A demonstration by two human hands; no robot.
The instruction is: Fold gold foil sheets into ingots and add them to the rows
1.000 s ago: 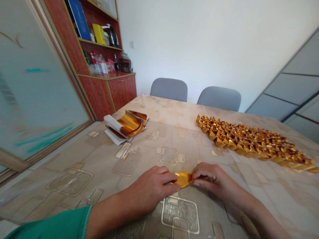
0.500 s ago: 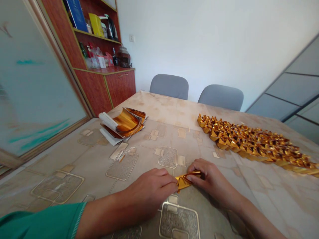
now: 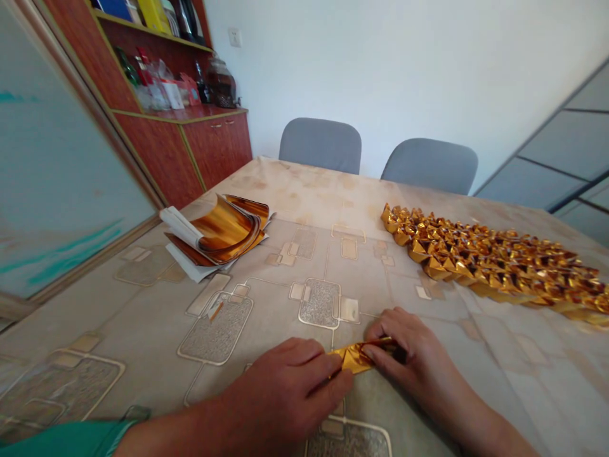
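A small piece of gold foil paper (image 3: 356, 357), partly folded, lies on the patterned table (image 3: 266, 317) close to the near edge. My left hand (image 3: 285, 390) pinches its left end with fingers closed. From the right, my right hand (image 3: 409, 355) grips the other end, fingers curled over the fold. Most of the paper is hidden under my fingers.
A stack of gold foil sheets (image 3: 216, 231) with curled tops lies at the middle left. Several folded gold pieces (image 3: 490, 263) are laid out in rows on the right. Two grey chairs (image 3: 320, 143) stand behind the table, and a wooden cabinet (image 3: 190, 139) is at the back left.
The view has tilted down and closer to the table. Both hands stay on the gold paper; the fold has been pressed flatter and narrower between my fingers.
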